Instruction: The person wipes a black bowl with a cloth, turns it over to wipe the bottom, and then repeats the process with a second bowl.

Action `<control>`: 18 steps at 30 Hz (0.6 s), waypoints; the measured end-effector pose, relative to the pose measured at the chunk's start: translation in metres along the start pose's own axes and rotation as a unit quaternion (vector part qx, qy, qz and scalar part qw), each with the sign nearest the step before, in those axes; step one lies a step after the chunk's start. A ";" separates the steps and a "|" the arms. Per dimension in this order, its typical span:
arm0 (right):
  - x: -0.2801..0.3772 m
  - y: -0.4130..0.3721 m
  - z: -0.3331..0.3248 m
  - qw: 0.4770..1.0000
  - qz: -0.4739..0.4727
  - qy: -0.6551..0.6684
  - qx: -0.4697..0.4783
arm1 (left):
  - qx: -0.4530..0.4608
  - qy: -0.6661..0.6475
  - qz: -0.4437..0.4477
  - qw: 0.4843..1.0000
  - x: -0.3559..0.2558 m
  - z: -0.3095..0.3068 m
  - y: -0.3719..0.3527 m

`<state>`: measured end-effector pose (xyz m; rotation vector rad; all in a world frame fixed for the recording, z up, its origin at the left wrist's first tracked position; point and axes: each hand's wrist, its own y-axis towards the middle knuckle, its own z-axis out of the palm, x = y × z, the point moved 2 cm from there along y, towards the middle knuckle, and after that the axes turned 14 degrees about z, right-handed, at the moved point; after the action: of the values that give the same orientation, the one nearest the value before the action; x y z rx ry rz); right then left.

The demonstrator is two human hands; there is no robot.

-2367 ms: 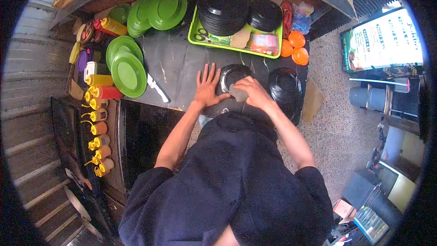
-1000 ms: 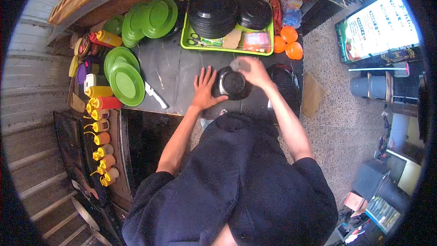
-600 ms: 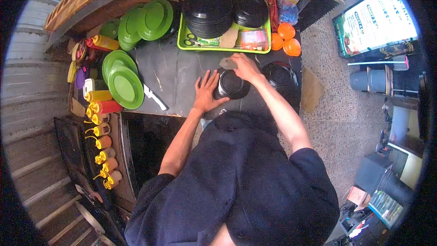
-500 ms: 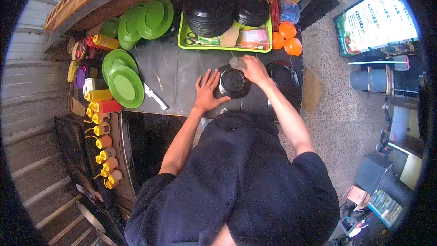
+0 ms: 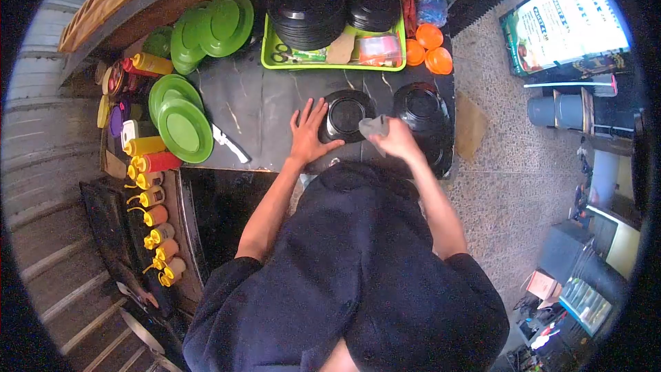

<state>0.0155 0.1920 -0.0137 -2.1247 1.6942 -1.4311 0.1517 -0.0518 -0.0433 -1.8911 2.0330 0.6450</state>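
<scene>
A black plate [image 5: 339, 105] lies on the dark tabletop in front of me, apparently face down. My left hand [image 5: 308, 136] rests against its left edge, fingers spread and the thumb stretched along the near side. In my right hand [image 5: 397, 140] is a bunched grey cloth [image 5: 372, 126], pressed at the plate's right rim. Farther right lies another black plate [image 5: 418, 103], with a dark plate shape nearer the table edge partly behind my right hand and arm.
At the back, a lime-green tray [image 5: 275, 64] carries stacked black plates [image 5: 306, 10] and scissors. Green plates [image 5: 184, 131] and a white-handled knife [image 5: 231, 145] lie left, beside several sauce bottles [image 5: 153, 179]. Orange bowls [image 5: 438, 60] sit at the back right.
My right hand has moved with the cloth from the plate's far right edge toward me, down its right side. My left hand stays at the plate's left edge.
</scene>
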 end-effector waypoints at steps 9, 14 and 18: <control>0.045 0.051 -0.026 0.980 -0.095 0.002 -0.174 | -0.057 -0.015 -0.009 0.998 0.011 0.007 -0.021; 0.073 0.075 0.015 0.965 -0.174 -0.113 -0.160 | -0.058 -0.009 -0.022 0.998 0.008 0.004 -0.020; 0.098 0.076 0.042 0.941 -0.278 -0.158 -0.109 | -0.064 -0.003 -0.024 0.998 0.008 0.005 -0.020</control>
<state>-0.0151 0.0645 -0.0207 -2.9295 1.2354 -0.9252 0.1704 -0.0568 -0.0543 -1.9990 1.9791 0.7852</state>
